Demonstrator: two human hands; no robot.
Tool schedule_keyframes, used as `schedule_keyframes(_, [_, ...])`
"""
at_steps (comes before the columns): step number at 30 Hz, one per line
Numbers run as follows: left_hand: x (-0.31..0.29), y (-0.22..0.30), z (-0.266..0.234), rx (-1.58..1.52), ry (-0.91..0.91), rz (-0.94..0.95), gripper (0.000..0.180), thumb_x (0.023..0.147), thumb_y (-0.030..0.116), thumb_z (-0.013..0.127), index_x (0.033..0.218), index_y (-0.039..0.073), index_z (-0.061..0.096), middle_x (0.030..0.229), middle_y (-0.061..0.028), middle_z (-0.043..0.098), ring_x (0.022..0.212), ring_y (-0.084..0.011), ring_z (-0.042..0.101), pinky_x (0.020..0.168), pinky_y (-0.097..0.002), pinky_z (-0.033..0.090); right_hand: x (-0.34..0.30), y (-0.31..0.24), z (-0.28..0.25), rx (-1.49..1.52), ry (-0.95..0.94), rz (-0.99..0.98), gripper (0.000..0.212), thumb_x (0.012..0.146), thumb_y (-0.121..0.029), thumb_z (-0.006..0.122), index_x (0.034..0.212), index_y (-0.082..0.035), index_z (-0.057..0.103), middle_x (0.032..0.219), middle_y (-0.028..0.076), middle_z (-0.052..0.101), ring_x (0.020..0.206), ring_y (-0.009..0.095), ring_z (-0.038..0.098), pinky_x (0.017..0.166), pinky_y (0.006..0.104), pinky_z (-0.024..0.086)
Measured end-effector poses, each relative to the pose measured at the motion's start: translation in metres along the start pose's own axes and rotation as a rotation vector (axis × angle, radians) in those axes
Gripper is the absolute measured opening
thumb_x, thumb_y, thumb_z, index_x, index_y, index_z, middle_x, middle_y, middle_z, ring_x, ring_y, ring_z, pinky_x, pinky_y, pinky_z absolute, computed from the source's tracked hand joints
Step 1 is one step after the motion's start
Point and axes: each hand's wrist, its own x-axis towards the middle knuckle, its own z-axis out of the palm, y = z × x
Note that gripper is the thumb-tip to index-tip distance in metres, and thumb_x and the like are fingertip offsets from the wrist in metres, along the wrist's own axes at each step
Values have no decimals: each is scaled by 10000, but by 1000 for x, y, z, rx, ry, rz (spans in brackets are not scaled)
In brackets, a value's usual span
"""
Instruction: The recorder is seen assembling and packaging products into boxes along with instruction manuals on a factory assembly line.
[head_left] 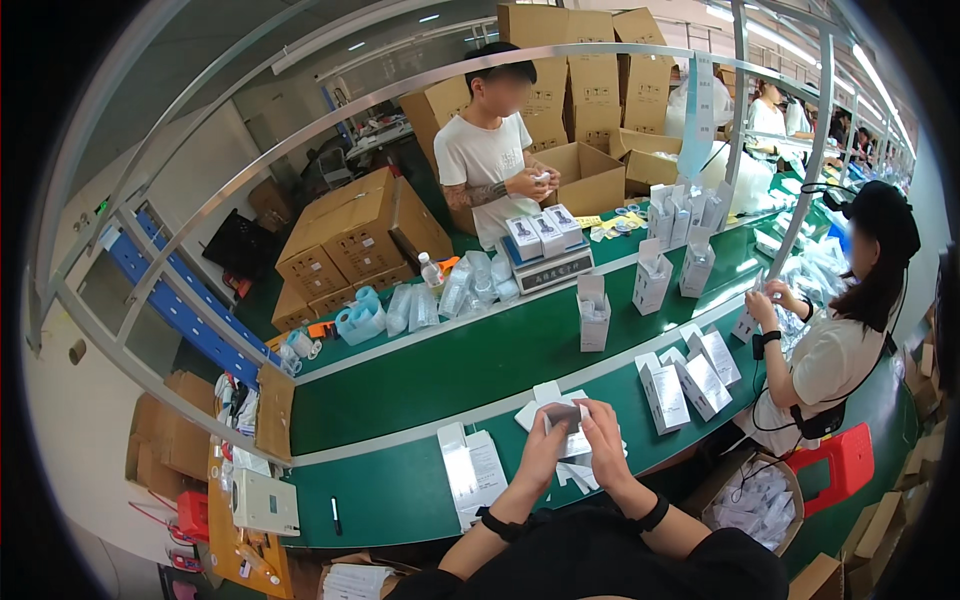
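Observation:
Above the near edge of the green bench, my left hand [542, 448] and my right hand [602, 446] come together around a small flat grey-and-white piece [566, 416]. Its exact kind cannot be made out, since fingers cover much of it. Beneath my hands lie several white printed cartons or sheets [575, 474], partly hidden. Left of them, flat white printed cartons [472, 470] rest on the bench. To the right, several white cartons with open flaps [662, 394] lie tilted side by side.
A green conveyor belt [420, 385] runs beyond the bench, with upright white cartons [593, 318] on it. Across stands a person [487, 165] beside a scale [553, 268]. At right another person [822, 365] handles a carton. A black marker [336, 516] lies left.

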Motion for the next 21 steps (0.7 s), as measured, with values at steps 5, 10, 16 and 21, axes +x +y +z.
schedule_keyframes(5, [-7, 12, 3, -234, -106, -38, 377, 1080, 208, 496, 1433, 89, 438, 1326, -88, 568, 1212, -198, 585, 1010, -340, 491, -1, -1, -2, 184, 87, 232, 383, 965, -194, 614, 1288, 11, 589, 1232, 163, 597, 1115, 278, 584, 994, 356, 450])
schedule_keyframes(10, [4, -2, 2, -54, -97, -66, 339, 1084, 156, 420, 1410, 73, 463, 1310, -88, 574, 1223, -202, 580, 1016, -353, 485, 1, 3, -2, 276, 80, 257, 355, 945, -149, 615, 1253, 27, 599, 1166, 131, 634, 1069, 225, 608, 961, 342, 476])
schedule_keyframes(16, [14, -10, 0, 102, -24, 26, 335, 1064, 122, 422, 1389, 63, 479, 1349, -98, 562, 1275, -220, 554, 1084, -357, 435, 3, 22, 5, 188, 92, 279, 346, 916, -91, 615, 1238, 34, 595, 1156, 128, 635, 1053, 207, 615, 939, 335, 491])
schedule_keyframes(21, [2, 3, 7, 162, -111, 164, 285, 1005, 46, 460, 1285, 60, 513, 1409, -119, 522, 1339, -235, 497, 1147, -364, 367, -8, 31, -3, 319, 31, 351, 344, 934, -122, 570, 1247, 20, 580, 1157, 127, 630, 1081, 210, 609, 960, 330, 482])
